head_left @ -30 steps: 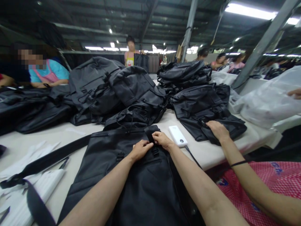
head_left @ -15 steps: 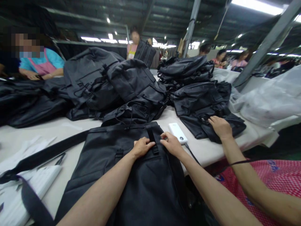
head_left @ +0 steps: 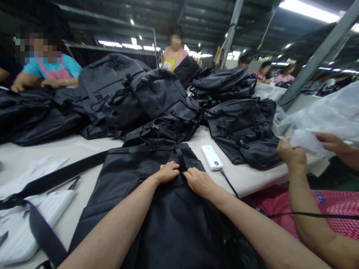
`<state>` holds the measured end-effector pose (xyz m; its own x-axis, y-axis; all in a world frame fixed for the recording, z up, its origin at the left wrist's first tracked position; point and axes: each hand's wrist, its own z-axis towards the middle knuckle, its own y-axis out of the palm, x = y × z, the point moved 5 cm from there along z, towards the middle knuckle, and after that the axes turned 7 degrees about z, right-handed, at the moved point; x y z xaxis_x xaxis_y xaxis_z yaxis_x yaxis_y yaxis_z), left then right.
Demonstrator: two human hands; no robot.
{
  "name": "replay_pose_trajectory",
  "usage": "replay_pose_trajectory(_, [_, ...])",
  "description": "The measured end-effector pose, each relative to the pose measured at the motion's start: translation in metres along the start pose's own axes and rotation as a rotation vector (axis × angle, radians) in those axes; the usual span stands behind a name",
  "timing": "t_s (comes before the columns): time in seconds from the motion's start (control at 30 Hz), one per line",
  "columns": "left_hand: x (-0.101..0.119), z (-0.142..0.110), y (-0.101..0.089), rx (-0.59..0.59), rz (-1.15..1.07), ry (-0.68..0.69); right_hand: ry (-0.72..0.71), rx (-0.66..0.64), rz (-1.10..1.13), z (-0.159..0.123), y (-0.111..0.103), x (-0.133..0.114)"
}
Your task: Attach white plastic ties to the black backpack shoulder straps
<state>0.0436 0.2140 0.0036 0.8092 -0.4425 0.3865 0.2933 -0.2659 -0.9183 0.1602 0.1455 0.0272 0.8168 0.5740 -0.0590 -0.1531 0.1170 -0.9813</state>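
"Head view: where's the strap (head_left: pixel 181 158)?"
"On our bag (head_left: pixel 171 216), running lengthwise away from us; left hand (head_left: pixel 168 172) at its left edge, right hand (head_left: pixel 199 182) nearer its lower end."
"Our grip?"
"Fingers curled; whether they pinch it, we can't tell."

A dark ceiling (head_left: pixel 112 9) crossed by beams spreads over a deep, dim hall — its far end blurred, too soft to read in detail. A bright tube lamp (head_left: pixel 310 10) burns overhead at the upper right, and a row of white lights (head_left: pixel 123 45) runs low across the distance. Two grey metal posts stand on the right: a nearly upright post (head_left: pixel 231 31) and, nearer, a strongly slanted post (head_left: pixel 316 56), with a thin cord (head_left: pixel 266 31) hanging between them. In front lies a broad table (head_left: pixel 246 181) with a pale, creased surface — the space beneath its right side is dark.
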Motion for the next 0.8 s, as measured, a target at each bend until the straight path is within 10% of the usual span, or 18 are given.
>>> replay_pose_trajectory(0.2, [-0.002,0.002,0.005,0.020,0.055,0.022,-0.079,0.060,-0.007,-0.001,-0.008,-0.003])
replay_pose_trajectory(0.4, [-0.003,0.000,0.009,0.038,0.063,0.029,-0.169,0.243,-0.010,-0.076,-0.062,-0.044])
replay_pose_trajectory(0.67, [-0.002,0.002,0.009,0.057,-0.032,0.022,0.093,0.569,-0.141,-0.107,-0.167,0.108])
replay_pose_trajectory(0.8, [-0.005,-0.015,-0.013,0.127,-0.109,0.001,0.024,0.462,0.245,-0.082,-0.141,0.035])
